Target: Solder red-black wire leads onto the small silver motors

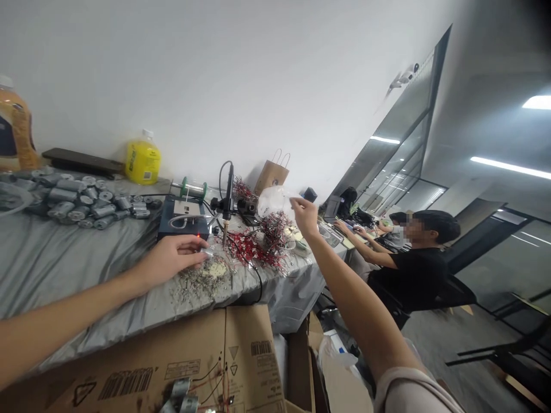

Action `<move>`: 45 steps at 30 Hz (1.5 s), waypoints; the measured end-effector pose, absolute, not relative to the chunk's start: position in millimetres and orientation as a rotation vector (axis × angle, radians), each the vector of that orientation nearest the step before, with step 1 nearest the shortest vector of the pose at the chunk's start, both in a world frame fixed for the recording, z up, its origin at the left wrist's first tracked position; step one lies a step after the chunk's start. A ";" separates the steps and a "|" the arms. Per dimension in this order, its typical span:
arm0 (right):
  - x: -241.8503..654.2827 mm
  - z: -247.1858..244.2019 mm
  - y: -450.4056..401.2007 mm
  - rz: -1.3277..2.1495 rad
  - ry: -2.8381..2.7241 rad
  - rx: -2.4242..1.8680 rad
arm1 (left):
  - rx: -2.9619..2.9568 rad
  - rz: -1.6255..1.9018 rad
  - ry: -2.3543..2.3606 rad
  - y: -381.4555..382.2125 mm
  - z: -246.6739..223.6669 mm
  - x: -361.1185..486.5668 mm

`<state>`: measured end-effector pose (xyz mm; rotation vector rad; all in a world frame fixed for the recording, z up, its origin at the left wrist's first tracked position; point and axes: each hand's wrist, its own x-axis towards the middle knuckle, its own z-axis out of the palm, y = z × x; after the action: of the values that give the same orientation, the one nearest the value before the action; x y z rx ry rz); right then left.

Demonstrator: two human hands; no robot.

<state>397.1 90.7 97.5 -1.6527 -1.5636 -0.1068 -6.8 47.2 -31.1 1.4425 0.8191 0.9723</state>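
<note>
My left hand (183,252) is closed on a small silver motor (209,251), low over the table just left of the upright soldering iron (225,226). Beneath it lies a scatter of tiny metal bits (200,281). Farther right, my right hand (305,217) is raised, thumb and fingertips pinched together beside a clear plastic bag (274,201). Whatever is between those fingertips, if anything, is too small to make out. A tangled heap of red and black wires (252,249) spreads between the two hands.
Many silver motors (81,201) are piled at the left. Behind my left hand stand a blue soldering machine (183,211) and a solder spool (189,189). A yellow bottle (143,158) is by the wall. Cardboard boxes (193,350) fill the foreground; a co-worker (415,258) sits at right.
</note>
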 end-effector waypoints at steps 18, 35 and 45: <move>415.4 79.6 49.6 0.084 -1.635 -1.875 | 1.542 0.902 0.998 43.4 -27.3 -19.9; 405.7 104.8 43.5 0.048 -1.453 -1.640 | 1.526 0.932 0.965 44.7 -27.3 -19.8; 335.3 138.7 -26.1 -0.056 -1.389 -1.258 | 1.451 0.967 0.863 32.3 -17.2 -11.4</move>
<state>335.3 -26.1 138.7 -1.2581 -1.3886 -0.0560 -11.4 32.3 -17.2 1.4507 0.8628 0.9674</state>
